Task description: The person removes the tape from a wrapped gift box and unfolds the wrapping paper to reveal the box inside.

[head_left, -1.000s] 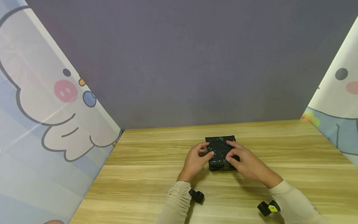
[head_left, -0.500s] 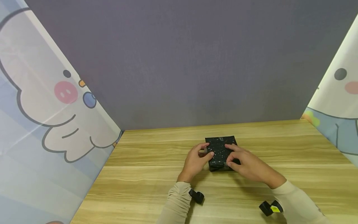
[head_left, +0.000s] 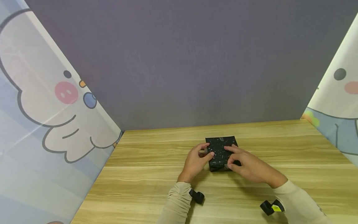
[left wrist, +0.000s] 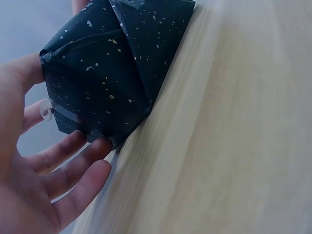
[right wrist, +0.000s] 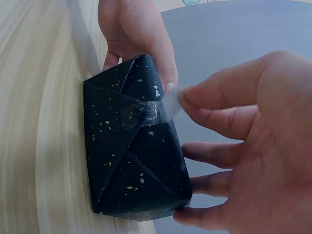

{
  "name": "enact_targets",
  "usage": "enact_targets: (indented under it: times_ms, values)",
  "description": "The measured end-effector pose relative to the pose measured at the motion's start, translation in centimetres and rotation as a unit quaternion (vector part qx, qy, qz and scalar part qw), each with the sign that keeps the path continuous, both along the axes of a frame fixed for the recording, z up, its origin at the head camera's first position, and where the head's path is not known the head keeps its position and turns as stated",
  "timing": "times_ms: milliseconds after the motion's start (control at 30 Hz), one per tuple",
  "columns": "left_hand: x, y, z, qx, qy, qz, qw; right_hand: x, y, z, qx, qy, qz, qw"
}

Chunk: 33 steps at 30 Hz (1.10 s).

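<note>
A small box wrapped in black speckled paper sits on the wooden table. My left hand holds its left side, thumb on the near part of the top and fingers along the edge. In the left wrist view, a curled end of clear tape sticks out from the box's left end. A strip of clear tape lies over the folded flaps of the near side. Between thumb and index finger, my right hand pinches the lifted end of that strip. Its other fingers touch or hover at the box's top; contact is unclear for some.
The wooden tabletop stretches around the box. Behind it rises a grey panel. Cartoon-printed sheets stand at the left and right. Another bit of tape shows at the box's far top edge.
My right hand has shifted slightly to the right and toward me, with the tape end between its fingertips. The left hand and the box have stayed almost still.
</note>
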<state>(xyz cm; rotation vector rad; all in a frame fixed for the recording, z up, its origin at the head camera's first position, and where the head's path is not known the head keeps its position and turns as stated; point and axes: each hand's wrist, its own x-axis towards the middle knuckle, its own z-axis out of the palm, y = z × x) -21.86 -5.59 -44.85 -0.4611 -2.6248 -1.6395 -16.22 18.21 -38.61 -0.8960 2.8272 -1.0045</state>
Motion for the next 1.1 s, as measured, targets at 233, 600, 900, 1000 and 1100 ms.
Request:
enact_targets:
  times_ms: [233,600,900,1000,1100]
  values:
    - [0.0,-0.1,0.1,0.003,0.002,-0.002,1.0,-0.1,0.0,0.2,-0.007,-0.01,0.015,1.0]
    - [0.0,0.0,-0.1,0.001,0.003,-0.001,1.0,0.2,0.3,0.7,0.011,-0.027,0.035,0.999]
    - [0.0,0.0,-0.1,-0.009,-0.003,0.006,0.9999,0.4,0.3,1.1,0.014,-0.03,0.049,0.998]
    - [0.0,0.0,-0.1,-0.011,-0.003,0.005,0.9999,0.5,0.3,1.1,0.011,-0.033,0.049,0.998]
    - [0.0,0.0,-0.1,-0.012,-0.002,0.005,0.9999,0.6,0.3,1.2,0.009,-0.033,0.046,0.998]
